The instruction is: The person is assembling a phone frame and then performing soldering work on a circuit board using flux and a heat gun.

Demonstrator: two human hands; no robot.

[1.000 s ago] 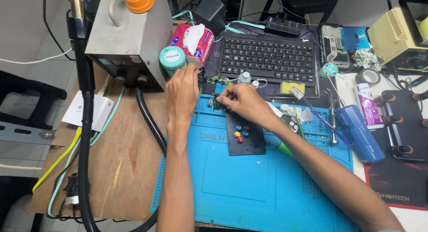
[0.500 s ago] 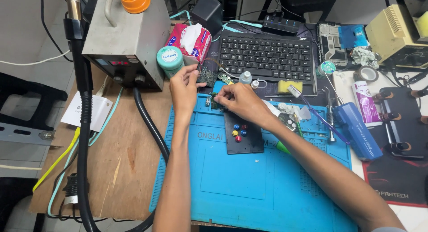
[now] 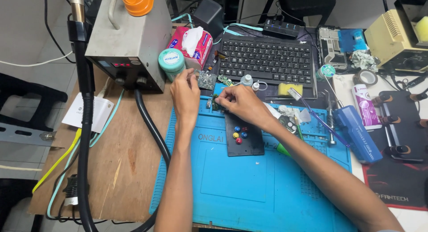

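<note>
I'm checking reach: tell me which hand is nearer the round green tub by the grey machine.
Left. The left hand sits just below and right of the green tub, fingertips almost at it. The right hand is farther right, over a small circuit board on the blue mat.

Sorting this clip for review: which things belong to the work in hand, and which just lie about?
In use: left hand by small square circuit board; right hand on small green circuit board; blue rubber work mat.
Lying about: black keyboard, pink tissue box, yellow sponge.
</note>
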